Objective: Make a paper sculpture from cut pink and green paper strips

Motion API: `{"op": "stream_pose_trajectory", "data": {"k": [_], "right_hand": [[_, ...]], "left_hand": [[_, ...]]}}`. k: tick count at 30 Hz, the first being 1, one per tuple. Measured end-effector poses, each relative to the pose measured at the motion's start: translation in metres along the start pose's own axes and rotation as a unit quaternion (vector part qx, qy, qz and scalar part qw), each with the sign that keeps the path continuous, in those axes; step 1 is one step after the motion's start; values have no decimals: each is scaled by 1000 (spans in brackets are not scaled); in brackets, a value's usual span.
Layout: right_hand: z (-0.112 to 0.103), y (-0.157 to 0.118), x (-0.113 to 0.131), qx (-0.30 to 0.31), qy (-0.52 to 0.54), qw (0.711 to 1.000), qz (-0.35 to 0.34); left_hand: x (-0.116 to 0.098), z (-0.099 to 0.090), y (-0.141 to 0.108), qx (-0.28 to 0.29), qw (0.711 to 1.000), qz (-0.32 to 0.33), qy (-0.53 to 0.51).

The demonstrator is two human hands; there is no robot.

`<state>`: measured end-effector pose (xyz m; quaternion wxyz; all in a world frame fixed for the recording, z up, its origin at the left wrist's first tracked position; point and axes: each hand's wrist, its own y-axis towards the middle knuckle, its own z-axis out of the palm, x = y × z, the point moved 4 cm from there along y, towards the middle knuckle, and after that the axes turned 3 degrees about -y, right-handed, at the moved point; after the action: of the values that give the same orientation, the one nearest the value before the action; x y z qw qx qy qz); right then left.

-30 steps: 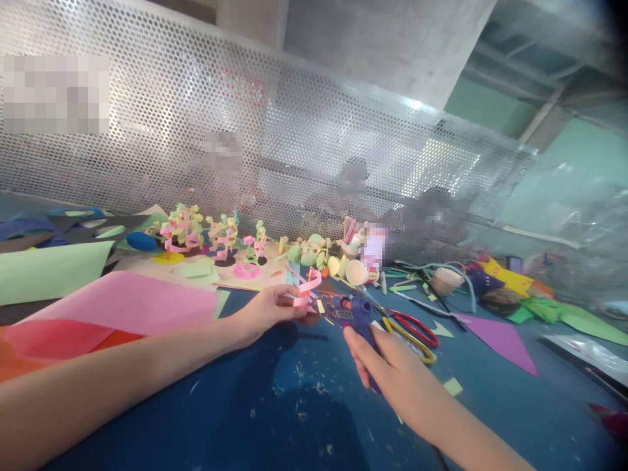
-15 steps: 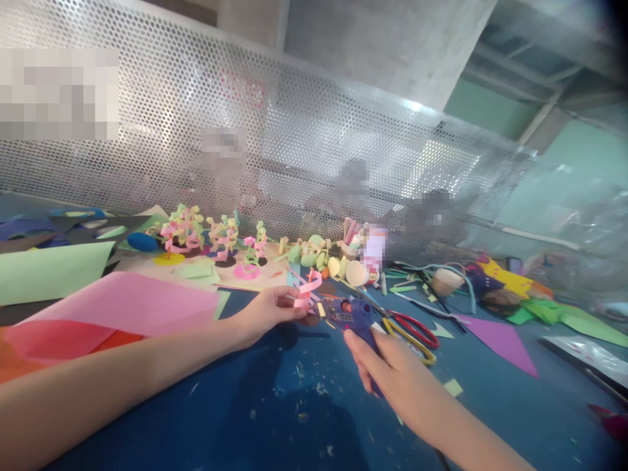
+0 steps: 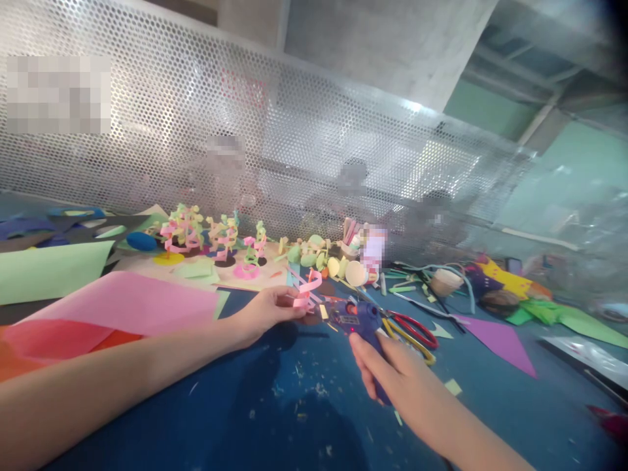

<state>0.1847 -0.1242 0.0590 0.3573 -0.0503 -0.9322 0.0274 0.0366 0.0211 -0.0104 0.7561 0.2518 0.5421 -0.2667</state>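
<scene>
In the head view, the left hand [image 3: 269, 311] pinches a pink paper curl [image 3: 310, 283] between thumb and fingertips, holding it up over the blue table [image 3: 206, 405], near the middle of the picture. The right hand [image 3: 392, 369] is wrapped around the grip of a dark blue glue gun [image 3: 363, 320], its nozzle pointing left at the lower part of the curl. Nozzle and paper are very close — whether they touch is hard to tell, as that spot is small and blurred.

Just behind and to the right of the gun lie a red handle loop [image 3: 412, 316] and a yellow handle loop [image 3: 432, 358], with a purple paper piece [image 3: 500, 340] farther right. Small paper scraps are scattered on the table below the hands. Beyond the left forearm lies a large pink sheet [image 3: 147, 297], and beside it a pale green sheet [image 3: 53, 268]. Farther back stand curled paper models [image 3: 223, 239] in pink, green and yellow — all in front of a perforated screen [image 3: 304, 131].
</scene>
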Motion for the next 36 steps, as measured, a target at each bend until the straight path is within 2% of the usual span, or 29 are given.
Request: {"op": "stream_pose_trajectory", "data": {"k": [5, 8, 11, 13, 15, 18, 22, 25, 29, 36], "right_hand": [[-18, -18, -16, -35, 39, 998, 42], [-33, -34, -42, -73, 36, 994, 74], [-43, -47, -71, -88, 73, 987, 113], [-43, -53, -79, -82, 94, 985, 121], [-39, -54, -74, -62, 99, 987, 109], [-26, -48, -51, -34, 94, 993, 64], [-6, -26, -22, -19, 72, 997, 11], [2, -9, -8, -19, 61, 998, -27], [4, 3, 0, -16, 32, 999, -38], [7, 5, 2, -6, 2, 1000, -31]], "left_hand": [[-1, -1, 0, -12, 1000, -9, 0], [-3, -2, -1, -28, 999, -10, 16], [-5, 1, -2, -12, 1000, -12, 6], [-6, 3, -2, -3, 1000, -8, -1], [-6, 3, -2, -11, 1000, -5, -1], [-5, 1, -2, -29, 999, -15, 1], [-5, 4, -2, -8, 1000, -11, -13], [-6, 4, -3, -14, 1000, -8, -12], [-7, 4, -4, -18, 1000, -9, -6], [-10, 5, -3, -5, 1000, 2, -10]]}}
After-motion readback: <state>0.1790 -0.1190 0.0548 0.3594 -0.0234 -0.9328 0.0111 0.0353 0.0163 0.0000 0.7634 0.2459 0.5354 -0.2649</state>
